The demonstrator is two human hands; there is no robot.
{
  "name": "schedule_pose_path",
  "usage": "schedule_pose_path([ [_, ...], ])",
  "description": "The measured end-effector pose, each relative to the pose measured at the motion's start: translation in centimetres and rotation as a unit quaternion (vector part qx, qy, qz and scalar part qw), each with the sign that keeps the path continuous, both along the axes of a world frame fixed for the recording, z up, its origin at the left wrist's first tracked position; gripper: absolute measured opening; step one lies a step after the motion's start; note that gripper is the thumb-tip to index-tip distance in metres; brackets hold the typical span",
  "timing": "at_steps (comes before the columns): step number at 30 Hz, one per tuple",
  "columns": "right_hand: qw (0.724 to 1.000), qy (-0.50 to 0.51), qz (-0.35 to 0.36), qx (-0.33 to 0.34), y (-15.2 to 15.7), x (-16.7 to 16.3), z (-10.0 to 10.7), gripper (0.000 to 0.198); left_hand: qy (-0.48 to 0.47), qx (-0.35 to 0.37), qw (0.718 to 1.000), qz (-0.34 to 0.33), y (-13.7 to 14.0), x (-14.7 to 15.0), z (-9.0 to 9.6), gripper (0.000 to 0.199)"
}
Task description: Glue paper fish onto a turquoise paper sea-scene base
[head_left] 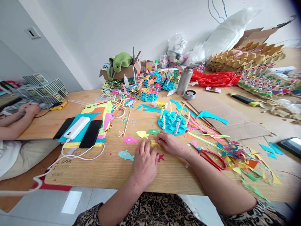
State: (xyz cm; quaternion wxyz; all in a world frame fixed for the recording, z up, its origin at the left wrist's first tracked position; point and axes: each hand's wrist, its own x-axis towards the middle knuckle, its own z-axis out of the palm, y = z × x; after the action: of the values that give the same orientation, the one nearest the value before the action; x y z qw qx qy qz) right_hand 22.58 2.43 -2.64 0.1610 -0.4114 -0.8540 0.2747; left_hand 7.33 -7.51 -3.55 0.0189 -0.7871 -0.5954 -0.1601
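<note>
My left hand (pixel 145 163) lies palm down on the wooden table, fingers extended and partly over a red paper fish (pixel 161 157), whose tail shows at its right. My right hand (pixel 169 143) has its fingers curled together at a yellow-orange paper fish (pixel 154 143) between both hands; its fingertips are partly hidden. Around them lie a blue paper fish (pixel 126 155), a pink paper fish (pixel 130 140), a yellow paper fish (pixel 142 134) and a green paper fish (pixel 154 131), several bearing small white squares. Just beyond stands a scalloped blue disc (pixel 169 127) with twisted pastel stems.
Red-handled scissors (pixel 213 158) and paper scraps (pixel 249 163) lie right. A glue bottle (pixel 160 104) and steel thermos (pixel 185 81) are behind. Left, a white power bank (pixel 76 127) and black phone (pixel 91 134) sit on coloured sheets. Another person's hands (pixel 31 108) are far left.
</note>
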Motion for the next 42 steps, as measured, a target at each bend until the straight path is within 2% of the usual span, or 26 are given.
schedule_pose_path([
  [6, 0.999, 0.015, 0.051, 0.002, 0.38, 0.56, -0.09, 0.018, 0.001, 0.005, 1.0, 0.0, -0.02, -0.04, -0.05, 0.032],
  [15, 0.999, -0.006, 0.039, 0.021, 0.28, 0.38, -0.23, 0.017, 0.011, 0.004, 1.0, 0.0, 0.07, -0.02, -0.02, 0.033],
  [23, 0.999, -0.013, 0.032, 0.016, 0.14, 0.21, 0.19, 0.019, 0.013, 0.01, 1.0, -0.002, 0.02, 0.03, -0.08, 0.032],
  [30, 0.998, 0.0, 0.054, 0.013, 0.4, 0.47, -0.07, 0.017, 0.016, 0.01, 1.0, -0.002, 0.05, -0.01, -0.17, 0.033],
  [38, 0.999, -0.027, 0.028, 0.005, 0.13, 0.17, 0.35, 0.018, 0.012, 0.013, 1.0, -0.005, 0.04, 0.0, -0.1, 0.032],
  [42, 0.999, -0.022, 0.038, 0.003, 0.18, 0.24, 0.38, 0.017, 0.011, 0.014, 1.0, -0.004, -0.01, 0.02, -0.12, 0.033],
])
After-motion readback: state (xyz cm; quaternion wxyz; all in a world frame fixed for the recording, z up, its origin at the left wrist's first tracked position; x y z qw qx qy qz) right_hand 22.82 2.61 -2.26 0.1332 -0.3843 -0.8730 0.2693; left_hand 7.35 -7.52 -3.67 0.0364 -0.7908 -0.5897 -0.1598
